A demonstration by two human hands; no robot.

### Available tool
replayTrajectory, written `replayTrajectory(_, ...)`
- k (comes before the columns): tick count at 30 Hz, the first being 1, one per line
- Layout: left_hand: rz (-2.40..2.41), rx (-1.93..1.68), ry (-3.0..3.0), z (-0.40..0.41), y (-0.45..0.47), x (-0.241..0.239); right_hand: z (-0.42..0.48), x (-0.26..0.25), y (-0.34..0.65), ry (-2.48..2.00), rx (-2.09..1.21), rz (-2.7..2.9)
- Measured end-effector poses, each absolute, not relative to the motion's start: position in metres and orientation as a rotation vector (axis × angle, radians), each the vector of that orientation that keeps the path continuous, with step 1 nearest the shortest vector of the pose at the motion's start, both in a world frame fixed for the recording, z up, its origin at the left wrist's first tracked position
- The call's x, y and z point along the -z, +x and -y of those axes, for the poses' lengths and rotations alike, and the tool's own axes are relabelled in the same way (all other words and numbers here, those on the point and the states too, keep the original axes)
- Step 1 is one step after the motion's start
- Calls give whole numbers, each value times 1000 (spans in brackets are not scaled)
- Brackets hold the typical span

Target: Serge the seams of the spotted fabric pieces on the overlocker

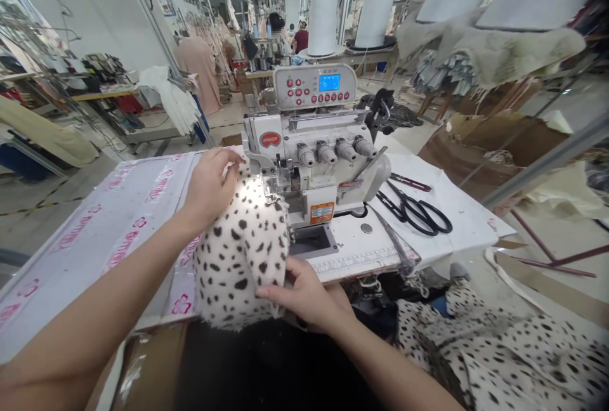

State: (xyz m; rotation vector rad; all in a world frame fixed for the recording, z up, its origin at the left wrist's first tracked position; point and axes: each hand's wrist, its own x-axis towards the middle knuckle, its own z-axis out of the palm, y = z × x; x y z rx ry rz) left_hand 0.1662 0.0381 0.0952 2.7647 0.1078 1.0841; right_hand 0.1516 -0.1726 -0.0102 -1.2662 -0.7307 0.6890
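Observation:
A white fluffy fabric piece with dark spots (240, 252) hangs over the front edge of the sewing table. Its upper right edge lies by the lit needle area of a white overlock sewing machine (311, 176). At the fabric's upper left, my left hand (212, 184) has its fingers curled, pinching the cloth beside the machine. Lower down, my right hand (307, 293) grips the right edge of the same piece, thumb on top and the other fingers partly hidden beneath it.
Black-handled scissors (423, 214) and a dark red-handled tool (410, 182) lie right of the machine. More spotted fabric (504, 341) is heaped at lower right. Thread cones (323, 25) stand behind. A cardboard box (499, 144) is at right. A person (301, 38) is far back.

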Motion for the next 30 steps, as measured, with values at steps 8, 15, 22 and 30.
replayTrajectory(8,317,-500,2797,11,100,-80,185,8,131,-1248,-655,779)
replayTrajectory(15,451,-316,2932,-10,119,-83,180,2,135,-1101,-761,666)
replayTrajectory(22,471,-592,2840,1,112,-79,170,-3,151,-1215,-694,714)
replayTrajectory(30,517,-495,2890,2,112,-80,157,-6,166,-1210,-618,741)
